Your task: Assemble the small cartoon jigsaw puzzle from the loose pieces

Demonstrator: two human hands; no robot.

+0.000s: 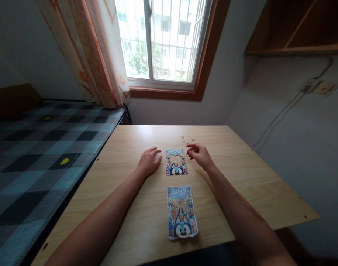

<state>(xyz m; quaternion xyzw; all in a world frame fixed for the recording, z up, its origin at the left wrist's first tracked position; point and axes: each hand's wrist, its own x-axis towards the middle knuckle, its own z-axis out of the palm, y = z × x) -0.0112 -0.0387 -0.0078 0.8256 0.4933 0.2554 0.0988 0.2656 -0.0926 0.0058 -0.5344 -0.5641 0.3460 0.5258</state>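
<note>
A small jigsaw puzzle (pixel 176 171) lies flat on the table, its frame joined and a gap of bare wood in its middle. My left hand (pixel 149 161) rests on the wood just left of it, fingers spread, holding nothing. On the other side, my right hand (pixel 200 156) is bent close to the puzzle's right edge. A tiny puzzle piece (pixel 187 152) shows at its pinched fingertips. Beyond that hand several loose puzzle pieces (pixel 183 140) are scattered. Nearer to me lies a printed picture sheet (pixel 181 212) with the same design and a ragged lower edge.
The light wooden table (pixel 141 229) reaches toward a wall under a barred window (pixel 169 44). A bed with a checked cover (pixel 47 147) stands along the left, beside a hanging curtain (pixel 94 55). A cable (pixel 279 118) runs down the right wall, below a shelf (pixel 296 50).
</note>
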